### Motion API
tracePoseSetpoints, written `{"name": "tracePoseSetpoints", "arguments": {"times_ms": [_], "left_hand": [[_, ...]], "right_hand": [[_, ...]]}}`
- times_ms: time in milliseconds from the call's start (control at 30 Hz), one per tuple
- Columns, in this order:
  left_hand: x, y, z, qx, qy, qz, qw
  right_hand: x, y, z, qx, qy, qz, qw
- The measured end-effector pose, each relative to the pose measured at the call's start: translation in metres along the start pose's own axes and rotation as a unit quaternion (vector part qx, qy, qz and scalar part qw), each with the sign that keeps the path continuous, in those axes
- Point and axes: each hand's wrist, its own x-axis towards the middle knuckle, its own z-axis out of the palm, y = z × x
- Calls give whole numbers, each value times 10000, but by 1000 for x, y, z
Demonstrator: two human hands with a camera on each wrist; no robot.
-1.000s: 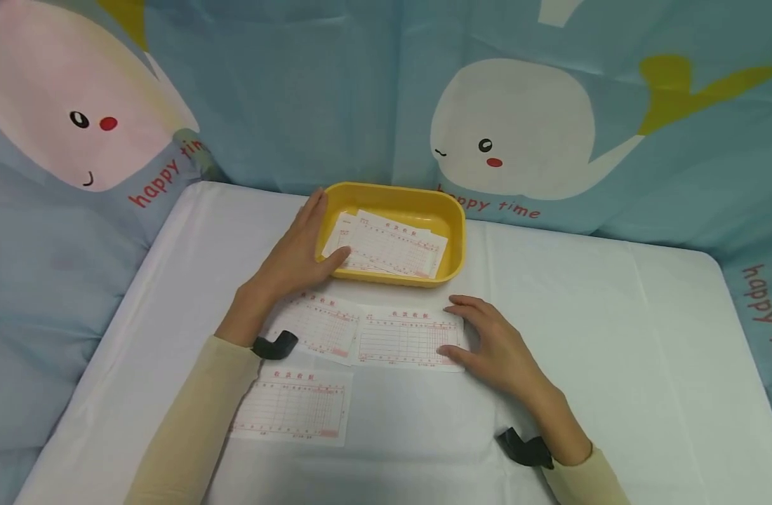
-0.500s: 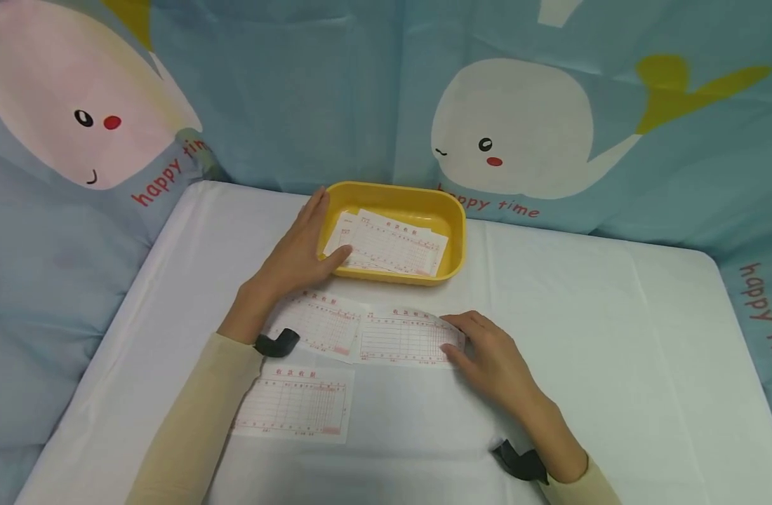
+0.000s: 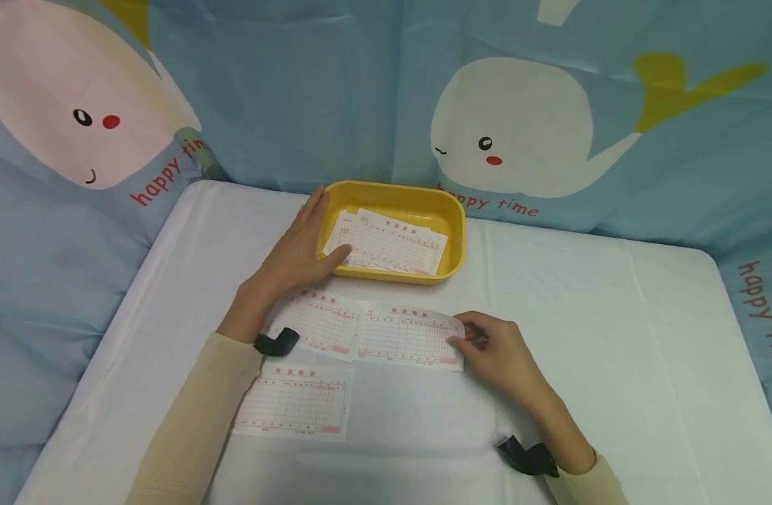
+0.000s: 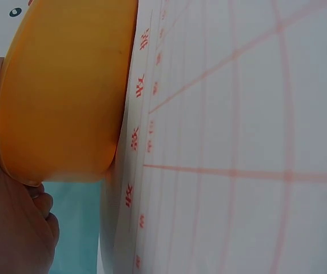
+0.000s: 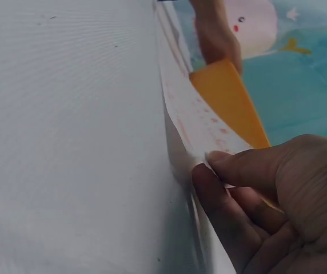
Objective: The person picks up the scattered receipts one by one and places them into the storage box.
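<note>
In the head view, my right hand [image 3: 500,354] pinches the right edge of a receipt slip [image 3: 408,338] between thumb and forefinger. That edge is lifted a little off the white cloth, and the right wrist view shows the slip [image 5: 200,120] bent upward at the fingertips. My left hand [image 3: 293,251] holds the left side of a yellow plastic basket [image 3: 436,203], with the thumb over its near left corner and the fingers along the outside. Several receipt slips [image 3: 395,244] overlap inside the basket.
A second slip [image 3: 325,324] lies left of the pinched one, partly behind my left wrist. A third slip [image 3: 297,405] lies nearer, partly hidden by the left sleeve [image 3: 196,421]. Blue printed cloth [image 3: 335,91] hangs behind the white-covered table [image 3: 588,301].
My right hand has closed from a loose spread over the slip to a pinch on its right edge, which is now raised slightly. The left hand and basket have stayed put.
</note>
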Motion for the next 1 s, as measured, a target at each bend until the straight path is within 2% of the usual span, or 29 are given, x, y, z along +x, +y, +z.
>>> {"name": "tracePoseSetpoints", "arguments": {"times_ms": [267,467,733,1000], "left_hand": [[1,2,-1,23,-18,13,10000],[-1,2,-2,-27,-9,71,10000],[0,2,0,-50,24,99,9999],[0,1,-1,-11,13,58,10000]], "right_hand": [[0,4,-14,426,-306,698,9962],[2,4,-23,962,-425,1002,9894],[7,3,-44,1437,-104,816,9862],[21,-5,-58,1810,348,663,9806]]}}
